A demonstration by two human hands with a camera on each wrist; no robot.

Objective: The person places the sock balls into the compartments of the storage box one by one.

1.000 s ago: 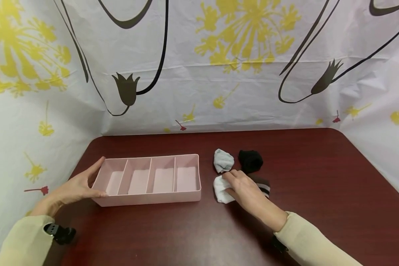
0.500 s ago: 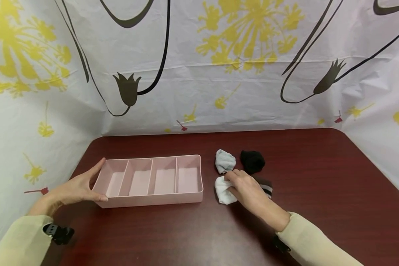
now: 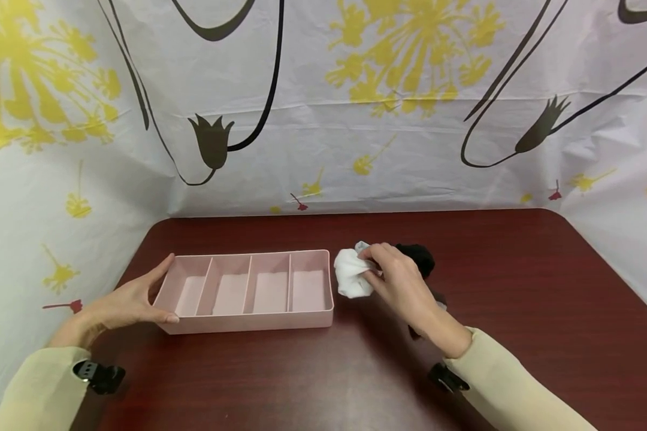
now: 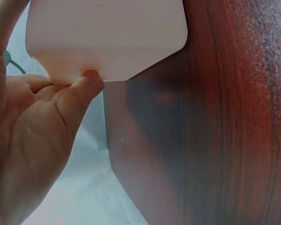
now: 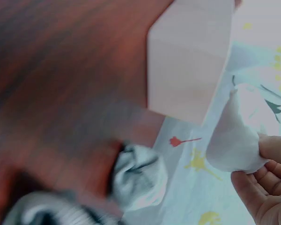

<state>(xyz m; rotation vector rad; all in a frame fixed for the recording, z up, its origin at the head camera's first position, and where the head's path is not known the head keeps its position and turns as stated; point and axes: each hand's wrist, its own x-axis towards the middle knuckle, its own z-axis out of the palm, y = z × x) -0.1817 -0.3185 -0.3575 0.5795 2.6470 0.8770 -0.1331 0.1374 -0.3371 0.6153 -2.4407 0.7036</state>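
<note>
A white balled-up sock (image 3: 352, 274) is pinched between the thumb and fingers of my right hand (image 3: 404, 287), lifted off the table just right of the pink divided box (image 3: 248, 324). In the right wrist view the white sock (image 5: 241, 133) hangs from the fingertips, beside the box's end wall (image 5: 187, 70). My left hand (image 3: 126, 305) grips the box's left end, thumb at the front corner and a finger at the back one. In the left wrist view the thumb (image 4: 86, 86) presses the box wall (image 4: 107, 33). The box's compartments are bare.
A grey balled sock (image 3: 362, 245) is mostly hidden behind the white one. A black sock (image 3: 420, 258) lies behind my right hand, and a brown striped one (image 3: 440, 298) is partly under its wrist. A patterned sheet (image 3: 323, 131) rises behind the dark red table (image 3: 280, 383).
My right hand has raised the white sock from the table and moved it slightly back and left, now in front of the grey sock. The left hand keeps its grip on the box.
</note>
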